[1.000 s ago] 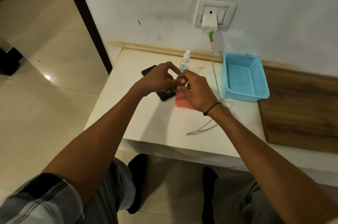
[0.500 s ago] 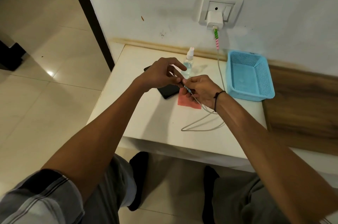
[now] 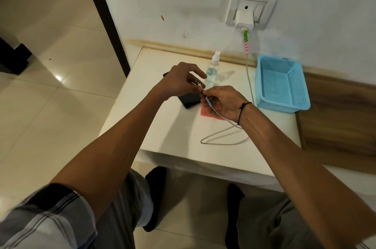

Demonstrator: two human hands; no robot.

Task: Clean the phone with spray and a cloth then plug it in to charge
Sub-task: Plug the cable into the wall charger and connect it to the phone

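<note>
A: What's changing since a second ago?
B: Right hand (image 3: 224, 102) is turning palm-up, pinching the cable (image 3: 223, 133) end; left hand (image 3: 180, 81) is pinching the plug tip, other fingers loose.
A: And the table (image 3: 166, 126)?
B: It's sitting white against the wall, holding basket (image 3: 281, 82), phone (image 3: 190, 99) under the hands, cloth (image 3: 205, 112), spray (image 3: 212, 69).

My right hand (image 3: 224, 102) pinches white charging cable (image 3: 221, 132) at blue spiral sleeve; my left hand (image 3: 179, 82) grips plug tip. Black slab phone (image 3: 190, 99) under fingers, pink cloth (image 3: 207, 113) below right palm, clear spray bottle (image 3: 212, 70) just beyond fingertips.
</note>
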